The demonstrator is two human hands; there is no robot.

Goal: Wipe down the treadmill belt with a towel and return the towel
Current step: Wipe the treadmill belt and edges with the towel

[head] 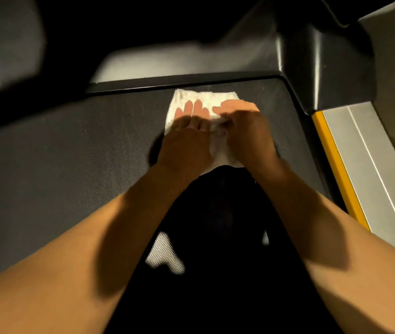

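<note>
Two bare forearms reached up from 6 o'clock, with a black shape between them; whether it was shadow or clothing could not be told. Both hands lay on the towel, almost touching each other. The left hand, on the towel's 9 o'clock side, pressed it flat with straight fingers pointing to 12 o'clock. The right hand, on the 3 o'clock side, had its fingers curled and bunched a fold of the cloth at the middle. The white towel lay on the dark belt, towards 12 o'clock, just short of the belt's far edge. At 3 o'clock a yellow strip ran along the belt, with a grey rail beside it. Beyond the towel rose the grey hood and a black post at 1 o'clock
</note>
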